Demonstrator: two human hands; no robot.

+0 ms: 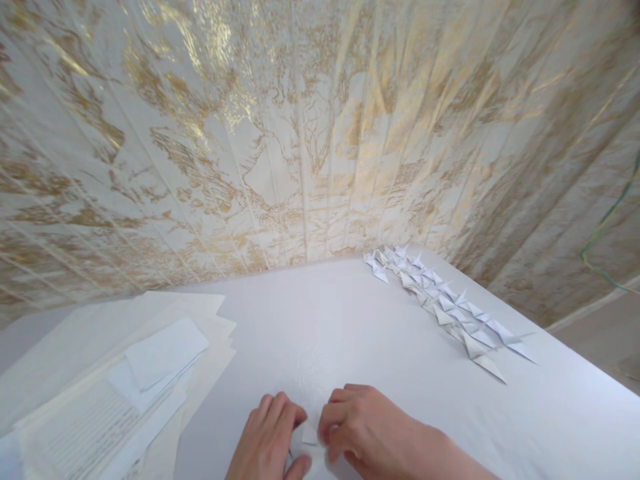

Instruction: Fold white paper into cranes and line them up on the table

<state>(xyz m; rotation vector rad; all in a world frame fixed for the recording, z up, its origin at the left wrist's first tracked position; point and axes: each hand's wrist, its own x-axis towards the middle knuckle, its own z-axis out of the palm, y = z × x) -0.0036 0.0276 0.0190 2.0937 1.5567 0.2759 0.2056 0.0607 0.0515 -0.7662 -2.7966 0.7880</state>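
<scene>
Both hands met at the near edge of the worktop [350, 320]. The left hand [270, 437] and right hand [370, 430] had their fingers pinched on a small paper [310, 435] between them. Folded cranes [445, 303] lay far right, paper sheets [125, 373] left.

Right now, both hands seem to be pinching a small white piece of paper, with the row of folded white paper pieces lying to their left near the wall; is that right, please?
Not quite: the row of folded white paper pieces lies to the right of the hands, as the head view shows. The left hand and right hand do pinch the small white piece of paper.
</scene>
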